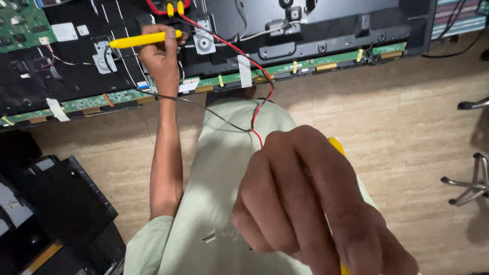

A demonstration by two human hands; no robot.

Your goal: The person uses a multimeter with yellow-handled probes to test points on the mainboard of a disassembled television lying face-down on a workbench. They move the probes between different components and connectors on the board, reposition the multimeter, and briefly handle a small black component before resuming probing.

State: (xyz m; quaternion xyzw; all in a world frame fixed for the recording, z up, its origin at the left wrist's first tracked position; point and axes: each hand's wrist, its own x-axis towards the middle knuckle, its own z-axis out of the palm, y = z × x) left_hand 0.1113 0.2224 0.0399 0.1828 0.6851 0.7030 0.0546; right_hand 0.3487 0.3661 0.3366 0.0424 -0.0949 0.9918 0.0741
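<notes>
My left hand [162,57] reaches forward and grips a yellow test probe [138,39], held level over the open black back of a flat screen panel [76,71]. A black lead [204,107] trails from it across my pale green trouser leg [224,168]. My right hand [310,203] is close to the camera, fisted around a second yellow probe [336,145], of which only a tip shows. A red lead [239,51] runs from it up to a meter [170,7] at the top edge.
A long green circuit strip [316,63] runs along the panel's lower edge, with white tape pieces [244,71]. A green circuit board [20,25] sits top left. Black casing [56,203] lies lower left. Chrome chair legs [468,186] stand right on the beige tiled floor [407,132].
</notes>
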